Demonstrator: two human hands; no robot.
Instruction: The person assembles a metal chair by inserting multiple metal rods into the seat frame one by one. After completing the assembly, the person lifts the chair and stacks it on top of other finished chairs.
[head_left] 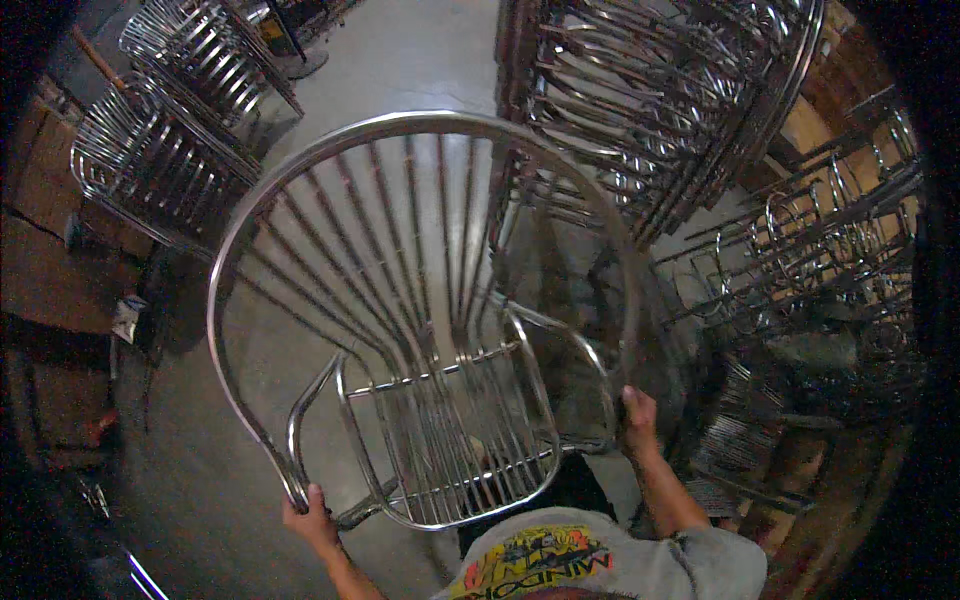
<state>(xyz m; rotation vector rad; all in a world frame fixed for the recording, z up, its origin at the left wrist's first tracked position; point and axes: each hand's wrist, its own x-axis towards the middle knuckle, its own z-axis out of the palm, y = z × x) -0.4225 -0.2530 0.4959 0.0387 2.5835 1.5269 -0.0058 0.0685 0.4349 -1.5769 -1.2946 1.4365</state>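
Observation:
A shiny metal tube chair (pixel 446 440) hangs in front of my body, with a large rounded hoop around a fan of thin back rods and a seat of parallel bars. My left hand (pixel 311 515) is wrapped round the hoop's lower left end, where the armrest tube meets it. On the other side, my right hand (pixel 638 424) grips the chair's frame at its right end, beside the right armrest. The fingers of both hands are partly hidden behind the tubes. The seat's near edge is close to my shirt.
Stacked metal chairs (pixel 165 145) stand at the far left. A tall stack of metal frames (pixel 650 100) rises at the far right, with more tubular frames (pixel 820 240) below it. Cardboard boxes (pixel 60 190) line the left side. Grey concrete floor (pixel 400 65) runs between the stacks.

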